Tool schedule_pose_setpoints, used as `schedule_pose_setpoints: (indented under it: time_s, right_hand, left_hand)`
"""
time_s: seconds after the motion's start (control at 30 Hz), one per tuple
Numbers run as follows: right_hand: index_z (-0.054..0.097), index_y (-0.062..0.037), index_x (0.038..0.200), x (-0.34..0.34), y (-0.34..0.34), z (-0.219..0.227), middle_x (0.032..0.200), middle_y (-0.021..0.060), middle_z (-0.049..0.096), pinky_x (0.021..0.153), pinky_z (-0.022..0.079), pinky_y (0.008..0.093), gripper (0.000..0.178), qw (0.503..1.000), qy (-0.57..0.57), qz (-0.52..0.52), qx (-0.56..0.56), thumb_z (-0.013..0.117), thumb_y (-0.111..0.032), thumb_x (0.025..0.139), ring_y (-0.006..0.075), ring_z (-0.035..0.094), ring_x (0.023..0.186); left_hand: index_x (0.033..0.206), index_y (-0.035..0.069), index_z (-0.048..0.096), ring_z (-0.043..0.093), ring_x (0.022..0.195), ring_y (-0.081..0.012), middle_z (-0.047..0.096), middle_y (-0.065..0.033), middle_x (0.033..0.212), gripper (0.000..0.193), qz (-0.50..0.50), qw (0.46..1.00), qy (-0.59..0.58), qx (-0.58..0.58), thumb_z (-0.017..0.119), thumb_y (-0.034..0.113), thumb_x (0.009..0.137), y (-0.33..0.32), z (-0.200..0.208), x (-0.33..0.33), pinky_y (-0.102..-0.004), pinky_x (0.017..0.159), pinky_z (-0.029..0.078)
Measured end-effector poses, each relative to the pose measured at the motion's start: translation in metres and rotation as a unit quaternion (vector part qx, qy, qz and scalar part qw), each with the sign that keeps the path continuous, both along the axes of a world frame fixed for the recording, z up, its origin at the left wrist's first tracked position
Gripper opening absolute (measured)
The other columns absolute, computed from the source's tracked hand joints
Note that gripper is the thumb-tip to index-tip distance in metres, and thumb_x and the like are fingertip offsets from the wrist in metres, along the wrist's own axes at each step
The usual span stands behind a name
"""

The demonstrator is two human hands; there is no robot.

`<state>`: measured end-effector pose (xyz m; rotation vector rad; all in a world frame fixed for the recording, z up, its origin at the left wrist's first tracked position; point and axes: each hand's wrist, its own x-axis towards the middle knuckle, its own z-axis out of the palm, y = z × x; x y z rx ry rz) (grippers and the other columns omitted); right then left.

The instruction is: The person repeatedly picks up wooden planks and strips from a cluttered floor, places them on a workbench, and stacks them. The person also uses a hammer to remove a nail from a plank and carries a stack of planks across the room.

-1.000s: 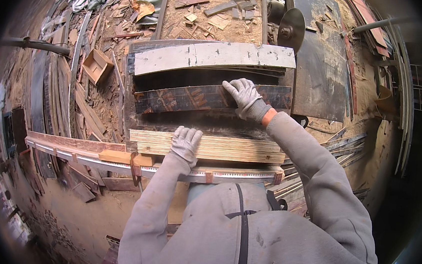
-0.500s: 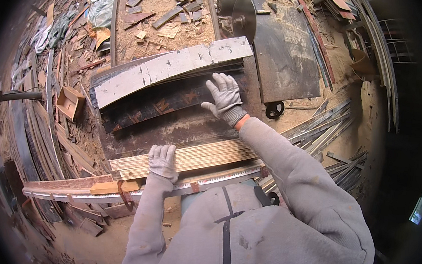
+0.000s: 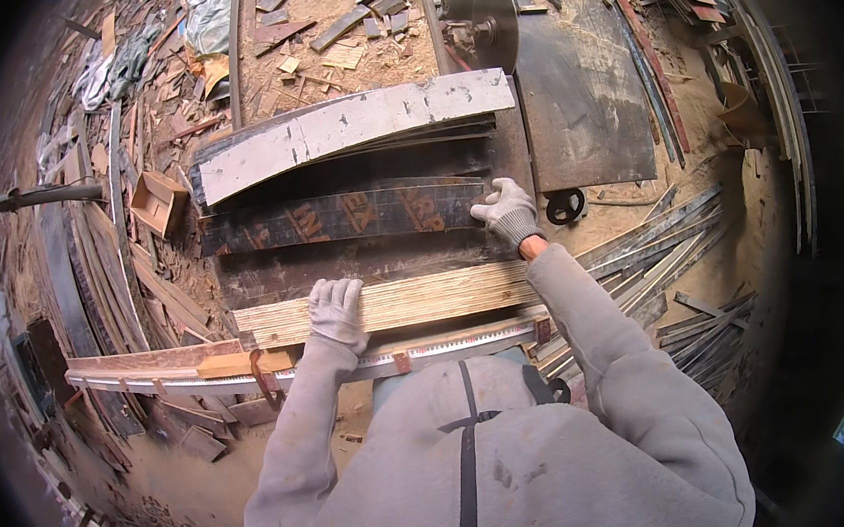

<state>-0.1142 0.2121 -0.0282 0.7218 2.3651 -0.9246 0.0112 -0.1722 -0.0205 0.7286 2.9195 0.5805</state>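
My left hand (image 3: 339,314), in a pale work glove, rests its fingers side by side over a stack of plywood strips (image 3: 419,298) with layered light edges. It lies flat on the stack near its left end. My gloved right hand (image 3: 507,213) is at the right end of a black-faced plywood strip (image 3: 346,215) with orange-brown print. Its fingers bend in at that end, the thumb against the strip; part of the grip is hidden. Behind the strip lies a curved, whitish strip (image 3: 354,127) on top of other dark strips.
A round saw blade (image 3: 495,24) stands beyond the strips, beside a dark metal table (image 3: 587,97). Along the near side runs a straight fence with a measuring tape (image 3: 445,344). A wooden box (image 3: 158,202) is at left; long offcuts (image 3: 659,249) lie at right.
My right hand has moved right and nearer, from above the dark strips to the strip's right end, and its fingers have bent in. The black strip now lies apart from the whitish one.
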Motion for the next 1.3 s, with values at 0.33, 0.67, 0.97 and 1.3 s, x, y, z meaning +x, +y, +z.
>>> schedule_pose_setpoints:
  time_s: [0.33,0.67,0.97,1.3]
  right_hand:
    - [0.058,-0.0021,0.143,-0.027,-0.125,0.044,0.128,0.0163,0.064,0.106,0.051,0.0469,0.089,0.819,0.106,0.535,0.175,0.097,-0.04,0.073,0.0348,0.061,0.124]
    - [0.07,-0.0072,0.12,-0.012,-0.032,0.049,0.121,0.0169,0.07,0.097,0.057,0.049,0.043,0.782,0.018,0.62,0.057,0.087,-0.014,0.081,0.0389,0.069,0.115]
    - [0.057,0.0002,0.152,0.049,-0.016,0.029,0.133,0.0253,0.067,0.106,0.051,0.0539,0.074,0.833,0.111,0.542,-0.022,0.049,-0.059,0.109,0.0448,0.064,0.119]
    - [0.034,-0.0106,0.171,0.147,0.069,0.01,0.169,0.0154,0.045,0.13,0.032,0.0433,0.091,0.966,0.222,0.101,-0.087,0.068,-0.06,0.103,0.0335,0.043,0.156]
  left_hand:
    - [0.139,0.008,0.053,0.055,0.129,-0.0357,0.06,-0.0131,0.133,0.08,-0.016,0.999,-0.025,-0.037,0.081,0.023,0.066,0.001,0.014,0.003,-0.0542,0.122,0.035]
    - [0.16,0.004,0.043,0.049,0.144,-0.036,0.052,-0.0161,0.15,0.097,-0.016,0.997,0.079,-0.005,0.078,0.018,0.07,0.003,-0.004,0.025,-0.0582,0.128,0.032]
    - [0.171,-0.005,0.01,-0.003,0.169,-0.0437,0.009,-0.0273,0.18,0.12,-0.065,0.979,-0.112,-0.158,0.077,0.035,0.081,0.007,0.023,-0.02,-0.0642,0.135,-0.005]
    - [0.154,-0.007,0.036,0.049,0.13,-0.0409,0.049,-0.0222,0.14,0.108,-0.131,0.99,-0.02,-0.055,0.08,0.028,0.062,-0.002,0.024,-0.051,-0.0566,0.113,0.034]
